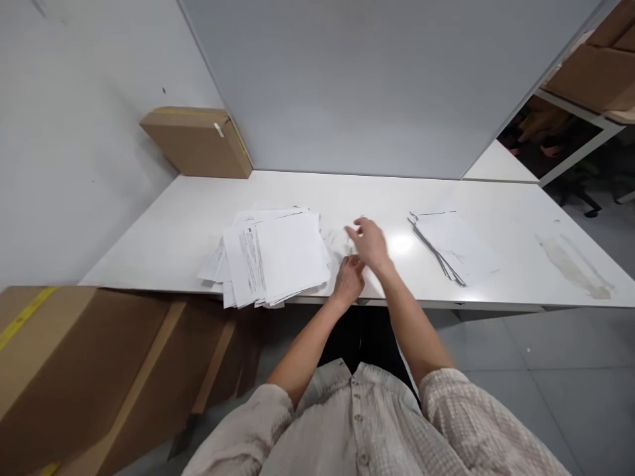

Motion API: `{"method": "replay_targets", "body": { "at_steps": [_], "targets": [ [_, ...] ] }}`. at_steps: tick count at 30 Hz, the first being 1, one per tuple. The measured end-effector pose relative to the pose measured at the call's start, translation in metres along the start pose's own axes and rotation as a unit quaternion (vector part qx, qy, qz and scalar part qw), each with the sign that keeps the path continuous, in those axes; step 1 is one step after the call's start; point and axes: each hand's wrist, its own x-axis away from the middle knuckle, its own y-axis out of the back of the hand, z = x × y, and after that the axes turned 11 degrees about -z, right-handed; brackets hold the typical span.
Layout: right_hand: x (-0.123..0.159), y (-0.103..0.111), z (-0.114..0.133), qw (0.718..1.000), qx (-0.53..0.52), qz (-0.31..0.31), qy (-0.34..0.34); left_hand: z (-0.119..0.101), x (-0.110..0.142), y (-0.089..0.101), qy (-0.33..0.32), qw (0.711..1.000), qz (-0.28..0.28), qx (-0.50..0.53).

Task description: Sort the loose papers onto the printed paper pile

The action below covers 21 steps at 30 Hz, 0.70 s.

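Observation:
My left hand [348,281] is near the desk's front edge, its fingers curled together and partly hidden by my right wrist. Whatever those fingers hold, if anything, I cannot make out. Just above it, my right hand [370,241] is slightly blurred, thumb and fingers apart, with nothing visible between them. Some thin, pale, crumpled material [338,242] lies beside both hands; its kind is unclear. To the left sits an uneven stack of printed paper sheets [292,254], its front corners jutting past the desk edge. A smaller paper pile [444,241] with dark edges lies to the right.
The white desk [506,231] backs onto a grey panel [347,86]. A closed cardboard box [198,142] stands at its back left corner. Large cardboard boxes [124,370] crowd the floor on the left. A brownish smear [570,264] marks the desk's right end.

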Motion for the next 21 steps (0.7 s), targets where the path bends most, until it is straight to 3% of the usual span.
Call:
{"method": "replay_targets", "body": {
  "at_steps": [4, 7, 9, 13, 21],
  "targets": [
    [-0.011, 0.06, -0.098, 0.973, 0.181, -0.128, -0.063, 0.0, 0.001, -0.002, -0.045, 0.996, 0.007, -0.071],
    [-0.013, 0.093, -0.155, 0.947, 0.289, -0.081, -0.111, -0.001, 0.001, 0.0, -0.047, 0.995, 0.006, -0.083],
    [-0.011, 0.104, -0.177, 0.938, 0.323, -0.019, -0.127, -0.002, 0.001, 0.001, -0.047, 0.995, 0.008, -0.083],
    [-0.007, 0.111, -0.187, 0.935, 0.336, 0.041, -0.103, -0.003, 0.0, 0.002, -0.046, 0.996, 0.012, -0.08],
    [-0.011, 0.113, -0.175, 0.923, 0.37, -0.009, -0.101, -0.002, 0.0, 0.001, -0.041, 0.997, 0.004, -0.07]
  ]
}}
